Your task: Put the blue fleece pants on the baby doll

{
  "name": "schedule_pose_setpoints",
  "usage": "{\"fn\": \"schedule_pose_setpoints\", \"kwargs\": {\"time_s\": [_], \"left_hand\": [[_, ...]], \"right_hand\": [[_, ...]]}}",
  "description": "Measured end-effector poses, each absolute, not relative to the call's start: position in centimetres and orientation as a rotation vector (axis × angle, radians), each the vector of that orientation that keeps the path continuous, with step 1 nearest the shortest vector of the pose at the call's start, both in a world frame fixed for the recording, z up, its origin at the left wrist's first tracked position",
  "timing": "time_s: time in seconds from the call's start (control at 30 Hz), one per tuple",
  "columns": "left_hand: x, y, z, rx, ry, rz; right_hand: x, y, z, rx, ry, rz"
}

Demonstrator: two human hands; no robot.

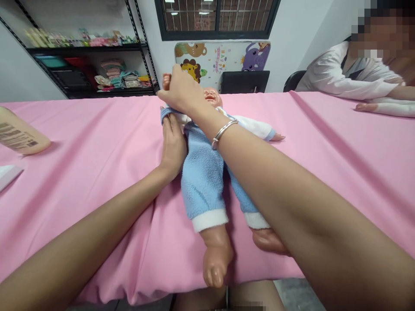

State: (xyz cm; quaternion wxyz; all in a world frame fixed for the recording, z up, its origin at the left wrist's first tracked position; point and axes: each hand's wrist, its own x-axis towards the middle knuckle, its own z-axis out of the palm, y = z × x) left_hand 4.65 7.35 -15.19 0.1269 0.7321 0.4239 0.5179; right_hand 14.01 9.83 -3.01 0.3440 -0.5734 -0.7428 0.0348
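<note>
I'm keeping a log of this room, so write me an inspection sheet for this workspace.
Surface: pink cloth, wrinkled.
Job's things: doll, face up, dressed in blue and white, feet bare.
Clutter: beige bottle and, nearer the wearer, a white object, both cut off at the left edge.
Hands: right hand closed on the doll's hand; left hand with fingers at the blue cuff.
Cables: nothing seen.
Surroundings: loaded shelves, window, cartoon board, white-sleeved person at right.

"HAPPY" on cartoon-animal board (pixel 231 59); dark print on bottle (pixel 22 134) unreadable
</note>
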Motion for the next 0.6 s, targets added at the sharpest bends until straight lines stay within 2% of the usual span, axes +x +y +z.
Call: {"fn": "schedule_pose_setpoints", "kwargs": {"time_s": [0.23,0.37,0.6], "left_hand": [[4.1,8.3,-14.7,2.148,1.238,1.561],[4.3,7.0,-13.5,2.126,1.155,1.544],[4.6,5.9,-12.4,1.990,1.169,1.553]], "right_hand": [[16.8,9.0,-4.6,-1.188,-2.225,0.279],[16.5,7.2,-3.7,-1.276,-2.350,0.425],[16.7,7.8,-4.2,-1.274,-2.107,0.677]]}}
